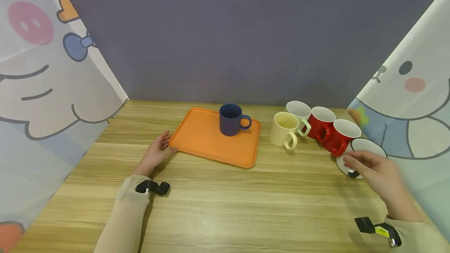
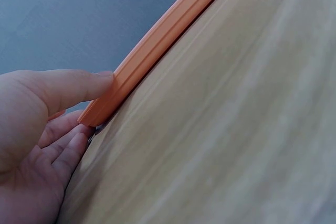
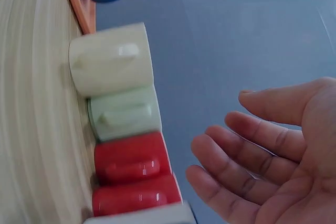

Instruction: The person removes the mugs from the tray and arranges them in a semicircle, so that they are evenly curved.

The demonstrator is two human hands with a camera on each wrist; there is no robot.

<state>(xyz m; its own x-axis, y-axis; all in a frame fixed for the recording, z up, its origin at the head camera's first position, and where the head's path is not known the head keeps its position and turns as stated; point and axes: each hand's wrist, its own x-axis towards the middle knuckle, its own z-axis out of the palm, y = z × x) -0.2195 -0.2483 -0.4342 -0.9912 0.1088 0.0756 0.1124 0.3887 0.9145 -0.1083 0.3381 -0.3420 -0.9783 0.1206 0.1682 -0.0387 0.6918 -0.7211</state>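
Note:
My left hand (image 1: 157,153) holds the near left corner of an orange tray (image 1: 204,132), its thumb against the front rim and its fingers along the left side. On the tray stands a dark blue mug (image 1: 229,122), handle to the right. Over at the right, my right hand (image 1: 377,173) is raised with loosely bent fingers and nothing in it. In the head view it overlaps a white mug (image 1: 367,145) with a black rim. Two red mugs (image 1: 334,139) stand beside that one, then a pale green mug (image 1: 299,108) and a cream mug (image 1: 281,132).
The mugs form a slanting row at the right back of a wooden table (image 1: 242,210). A grey panel (image 1: 225,38) rises behind the table. Cartoon-printed sheets (image 1: 52,89) hang along both sides.

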